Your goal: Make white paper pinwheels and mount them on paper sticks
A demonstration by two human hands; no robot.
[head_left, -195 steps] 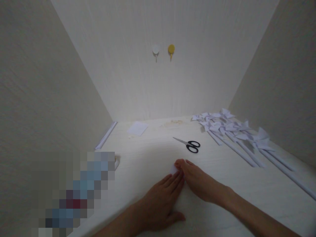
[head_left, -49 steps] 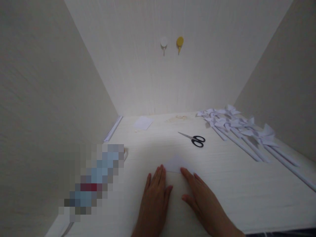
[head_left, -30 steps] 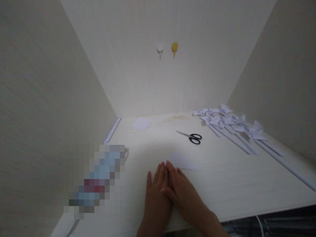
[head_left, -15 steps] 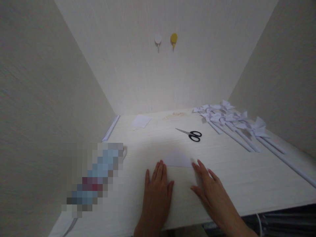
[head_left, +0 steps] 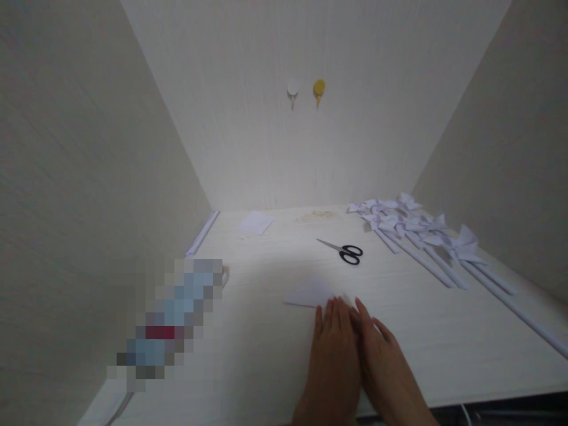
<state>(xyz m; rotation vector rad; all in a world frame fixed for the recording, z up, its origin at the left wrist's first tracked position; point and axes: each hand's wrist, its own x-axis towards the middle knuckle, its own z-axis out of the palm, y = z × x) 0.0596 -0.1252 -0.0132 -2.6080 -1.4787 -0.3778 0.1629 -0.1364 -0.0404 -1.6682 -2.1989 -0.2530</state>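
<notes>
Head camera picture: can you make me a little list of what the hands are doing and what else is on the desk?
left hand: flat, palm down, fingertips on the folded white paper
right hand: flat beside the left, touching it
scissors: black handles, lying beyond the paper
paper pinwheels: heap at far right
small paper sheet: far left, near wall
hooks: white and yellow, on wall

Matt white paper (head_left: 310,293) on pale wood-grain table (head_left: 444,331)

Bare desk (head_left: 275,266) ahead to the scissors (head_left: 342,251); paper pinwheels (head_left: 417,234) (long sticks) crowd the right side.
</notes>
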